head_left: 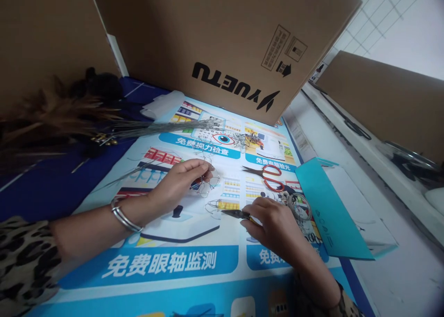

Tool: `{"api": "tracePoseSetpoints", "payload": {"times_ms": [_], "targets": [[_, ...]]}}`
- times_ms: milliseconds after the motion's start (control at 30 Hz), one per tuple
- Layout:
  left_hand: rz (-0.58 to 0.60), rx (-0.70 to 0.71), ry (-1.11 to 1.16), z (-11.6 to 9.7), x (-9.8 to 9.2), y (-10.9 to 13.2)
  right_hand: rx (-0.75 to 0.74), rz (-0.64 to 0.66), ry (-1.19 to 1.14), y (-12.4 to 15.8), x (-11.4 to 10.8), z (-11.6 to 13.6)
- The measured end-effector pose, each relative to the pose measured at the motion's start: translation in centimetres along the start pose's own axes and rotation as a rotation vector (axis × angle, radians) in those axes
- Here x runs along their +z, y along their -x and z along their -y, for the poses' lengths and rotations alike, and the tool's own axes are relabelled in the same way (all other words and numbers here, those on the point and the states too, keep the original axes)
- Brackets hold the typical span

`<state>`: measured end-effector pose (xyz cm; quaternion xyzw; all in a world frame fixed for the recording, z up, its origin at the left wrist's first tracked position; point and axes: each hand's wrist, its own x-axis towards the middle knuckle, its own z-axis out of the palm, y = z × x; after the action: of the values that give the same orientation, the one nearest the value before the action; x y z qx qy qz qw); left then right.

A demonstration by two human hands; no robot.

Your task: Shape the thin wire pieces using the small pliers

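My left hand (187, 179) pinches thin wire bent into loops (210, 185), which hang just past the fingertips. Wrapped around a pair of needle-nose pliers (236, 213) is my right hand (275, 220); the dark jaws point left. Another bent wire piece (212, 206) is close to the plier tips; whether they touch it, I cannot tell. Scissors with red handles (272, 173) lie beyond my right hand. Beside that hand sits a coil of wire (300, 207), partly covering other small items.
A bundle of straight wires (166, 126) and a heap of small wire pieces (244, 141) lie farther back on the printed sheet (227, 266). Brown feathery material (52, 113) is at left. A cardboard box (208, 39) stands behind, and a teal box (335, 215) is at right.
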<state>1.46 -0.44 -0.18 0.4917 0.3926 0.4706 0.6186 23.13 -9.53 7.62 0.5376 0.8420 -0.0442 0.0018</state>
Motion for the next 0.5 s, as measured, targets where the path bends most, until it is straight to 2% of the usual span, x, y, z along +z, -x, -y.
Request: {"api": "tracePoseSetpoints", "payload": {"times_ms": [100,200,367,500], "targets": [[-0.005,-0.010,0.017,-0.2,0.0,-0.1,0.014,-0.027,-0.028,0.0,-0.2,0.0],[0.021,-0.037,0.059,-0.5,-0.1,-0.2,0.059,-0.109,-0.041,0.1,-0.5,-0.4],[0.185,-0.087,0.062,-1.1,-0.2,0.0,0.127,-0.330,-0.019,-0.1,0.1,-1.3],[0.329,-0.147,0.036,-1.4,0.1,0.6,0.148,-0.417,-0.043,-0.5,1.3,-1.1]]}}
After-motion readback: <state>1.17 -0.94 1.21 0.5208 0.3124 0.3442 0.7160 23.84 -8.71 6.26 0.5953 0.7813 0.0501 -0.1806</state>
